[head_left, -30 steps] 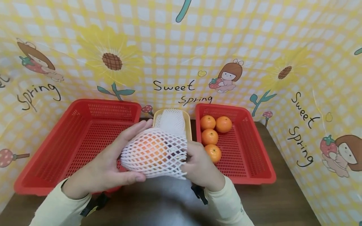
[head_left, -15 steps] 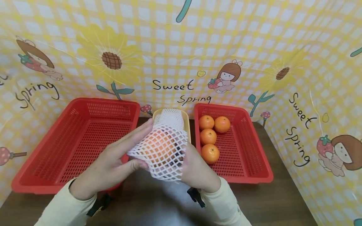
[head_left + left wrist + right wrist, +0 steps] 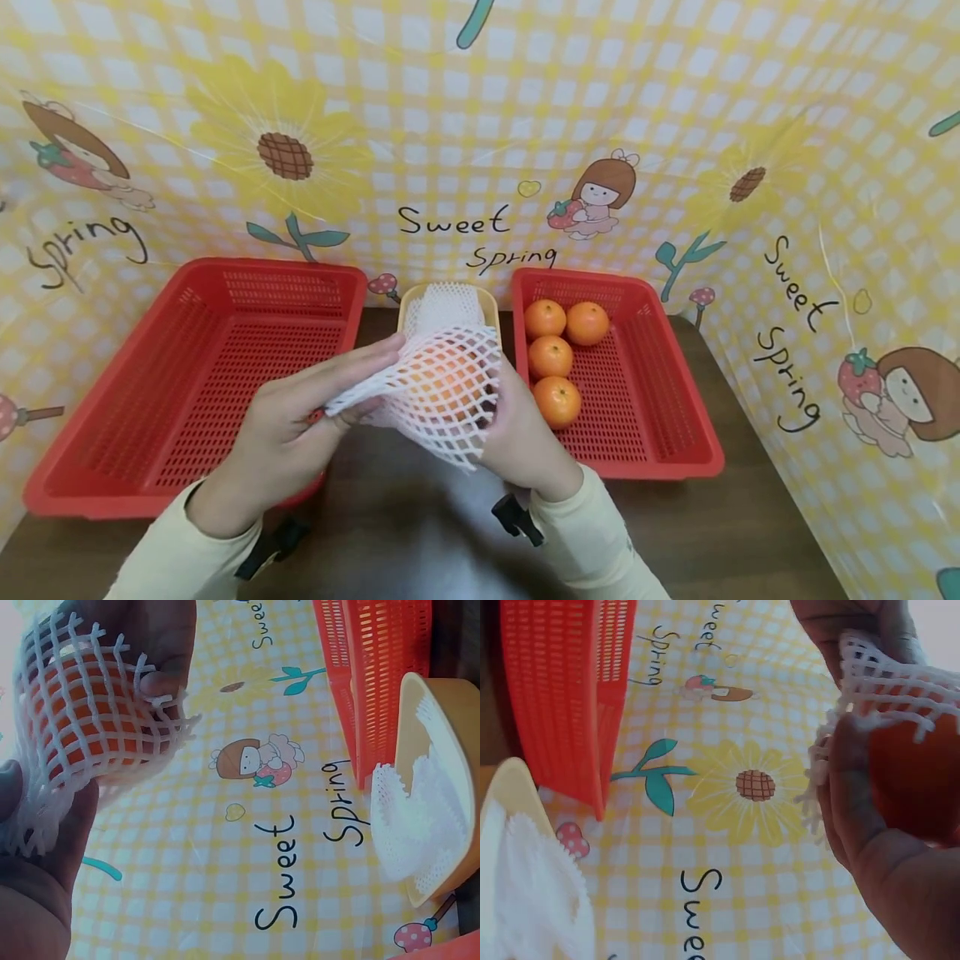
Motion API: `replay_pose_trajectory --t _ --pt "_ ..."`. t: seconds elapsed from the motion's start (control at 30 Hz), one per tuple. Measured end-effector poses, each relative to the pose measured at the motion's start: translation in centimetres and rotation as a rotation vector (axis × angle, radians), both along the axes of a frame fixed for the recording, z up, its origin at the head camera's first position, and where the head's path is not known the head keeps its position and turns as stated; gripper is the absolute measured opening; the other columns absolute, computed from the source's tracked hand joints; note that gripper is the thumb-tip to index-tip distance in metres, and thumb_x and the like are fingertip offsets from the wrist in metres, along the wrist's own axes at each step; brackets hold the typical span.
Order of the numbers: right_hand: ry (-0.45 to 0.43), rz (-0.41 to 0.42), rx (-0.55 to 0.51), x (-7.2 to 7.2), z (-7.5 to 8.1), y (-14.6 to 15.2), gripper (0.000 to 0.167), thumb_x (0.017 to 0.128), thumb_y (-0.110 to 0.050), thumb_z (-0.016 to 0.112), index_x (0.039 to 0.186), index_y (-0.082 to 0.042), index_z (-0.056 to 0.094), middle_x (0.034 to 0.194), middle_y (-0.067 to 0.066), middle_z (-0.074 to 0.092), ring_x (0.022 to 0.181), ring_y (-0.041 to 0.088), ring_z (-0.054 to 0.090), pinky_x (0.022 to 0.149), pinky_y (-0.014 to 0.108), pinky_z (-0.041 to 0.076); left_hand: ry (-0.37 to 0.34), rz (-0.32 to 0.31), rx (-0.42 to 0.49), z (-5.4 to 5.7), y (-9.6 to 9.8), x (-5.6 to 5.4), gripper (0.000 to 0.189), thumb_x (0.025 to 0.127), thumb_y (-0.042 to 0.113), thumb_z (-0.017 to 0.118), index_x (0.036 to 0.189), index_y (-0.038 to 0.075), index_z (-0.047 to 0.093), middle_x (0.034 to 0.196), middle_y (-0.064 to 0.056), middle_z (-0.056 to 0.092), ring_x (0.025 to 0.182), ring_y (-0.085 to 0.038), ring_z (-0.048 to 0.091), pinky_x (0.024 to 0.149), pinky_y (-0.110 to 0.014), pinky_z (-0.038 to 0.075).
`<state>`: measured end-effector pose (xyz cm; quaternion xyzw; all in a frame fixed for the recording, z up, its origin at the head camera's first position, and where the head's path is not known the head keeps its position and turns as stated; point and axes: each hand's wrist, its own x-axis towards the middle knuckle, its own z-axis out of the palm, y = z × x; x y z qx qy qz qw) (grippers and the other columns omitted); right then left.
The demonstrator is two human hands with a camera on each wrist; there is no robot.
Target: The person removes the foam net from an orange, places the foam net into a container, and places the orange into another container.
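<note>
An orange (image 3: 442,379) sits inside a white foam fruit net (image 3: 480,425), held up over the table between both hands. My left hand (image 3: 296,425) pinches the gathered narrow end of the net between thumb and fingers. At the wide mouth, my right hand (image 3: 525,433) holds the orange, its fingers partly covered by the mesh. The left wrist view shows the net (image 3: 82,705) stretched round the orange, its cut strands loose at the mouth. Bare orange skin (image 3: 911,780) shows beside the right thumb in the right wrist view.
A red basket (image 3: 112,400) stands at left. Another red basket (image 3: 637,375), at right, has several oranges (image 3: 557,402) along its left side. Between them a yellow container (image 3: 491,312) holds more white foam nets (image 3: 447,307). Patterned cloth (image 3: 435,125) hangs behind and at the sides.
My left hand has gone from spread around the orange to pinching the net's end. The orange and net have shifted right and tilted, with the right hand staying at the mouth.
</note>
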<state>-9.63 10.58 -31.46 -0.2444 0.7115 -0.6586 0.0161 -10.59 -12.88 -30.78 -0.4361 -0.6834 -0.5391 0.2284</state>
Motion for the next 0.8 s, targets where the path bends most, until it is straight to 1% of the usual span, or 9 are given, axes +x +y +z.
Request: replay_pose_trajectory --t 0.13,0.2,0.23,0.33,0.4,0.47,0.57,0.67,0.8 --pt "0.080 0.053 -0.057 -0.6 -0.1 0.5 0.070 0.083 -0.021 0.076 0.140 0.001 0.043 0.131 0.015 0.053 0.116 0.027 0.053 0.100 0.037 0.046 -0.005 0.026 0.012 -0.1 -0.3 0.0 0.039 0.098 0.023 0.066 0.121 -0.007 0.069 0.126 -0.014 0.068 0.117 -0.020 0.064 0.094 -0.023 0.050" --pt "0.065 0.091 -0.131 -0.9 -0.1 0.7 0.069 0.085 -0.026 0.072 0.142 0.000 0.041 0.132 0.018 0.050 0.116 0.028 0.052 0.099 0.037 0.046 -0.019 0.051 0.008 -0.2 -0.5 0.1 0.039 0.098 0.025 0.066 0.120 -0.006 0.070 0.124 -0.012 0.069 0.113 -0.017 0.066 0.091 -0.021 0.051" --pt "0.049 0.104 -0.167 -1.1 -0.2 0.8 0.070 0.087 -0.032 0.071 0.143 -0.003 0.040 0.134 0.018 0.049 0.117 0.028 0.051 0.099 0.036 0.046 -0.023 0.072 0.002 -0.3 -0.6 0.2 0.039 0.098 0.027 0.066 0.120 -0.005 0.070 0.123 -0.010 0.070 0.111 -0.016 0.067 0.090 -0.021 0.051" --pt "-0.087 0.169 -0.336 -1.4 -0.3 1.2 0.067 0.088 -0.035 0.067 0.144 -0.014 0.037 0.134 0.015 0.044 0.110 0.026 0.053 0.080 0.033 0.055 -0.042 0.099 0.000 -0.5 -0.8 0.3 0.036 0.097 0.025 0.067 0.119 -0.003 0.071 0.119 -0.009 0.071 0.104 -0.012 0.068 0.086 -0.019 0.052" --pt "-0.177 0.244 -0.468 -1.7 -0.5 1.6 0.064 0.090 -0.036 0.066 0.145 -0.020 0.036 0.130 0.011 0.044 0.097 0.023 0.059 0.068 0.031 0.056 -0.051 0.106 0.002 -0.6 -0.9 0.3 0.035 0.097 0.023 0.067 0.119 -0.003 0.071 0.118 -0.010 0.071 0.102 -0.012 0.068 0.084 -0.019 0.052" --pt "-0.218 0.318 -0.568 -2.1 -0.7 2.0 0.060 0.094 -0.039 0.063 0.146 -0.021 0.038 0.126 0.009 0.049 0.083 0.021 0.062 0.058 0.029 0.055 -0.054 0.109 0.004 -0.7 -1.0 0.2 0.033 0.097 0.021 0.067 0.120 -0.003 0.071 0.117 -0.011 0.072 0.100 -0.012 0.069 0.084 -0.019 0.053" --pt "-0.234 0.386 -0.648 -2.8 -0.9 2.7 0.055 0.099 -0.046 0.060 0.145 -0.021 0.043 0.119 0.006 0.058 0.072 0.018 0.063 0.059 0.028 0.054 -0.055 0.107 0.008 -0.8 -1.1 0.2 0.034 0.097 0.021 0.067 0.120 -0.003 0.071 0.116 -0.011 0.072 0.099 -0.012 0.069 0.083 -0.019 0.053" --pt "-0.213 0.348 -0.625 -3.5 -0.8 3.6 0.054 0.098 -0.050 0.061 0.142 -0.021 0.046 0.112 0.006 0.064 0.077 0.018 0.065 0.059 0.028 0.054 -0.057 0.094 0.006 -1.0 -1.1 0.3 0.037 0.097 0.024 0.067 0.121 -0.004 0.070 0.118 -0.011 0.071 0.101 -0.012 0.069 0.083 -0.020 0.053" --pt "-0.181 0.209 -0.533 -4.9 -0.1 5.6 0.059 0.093 -0.053 0.068 0.137 -0.020 0.046 0.102 0.010 0.065 0.077 0.022 0.066 0.057 0.026 0.050 -0.049 0.097 -0.019 -1.1 -1.2 0.4 0.040 0.098 0.029 0.065 0.122 -0.003 0.070 0.121 -0.009 0.071 0.103 -0.011 0.069 0.083 -0.019 0.053"
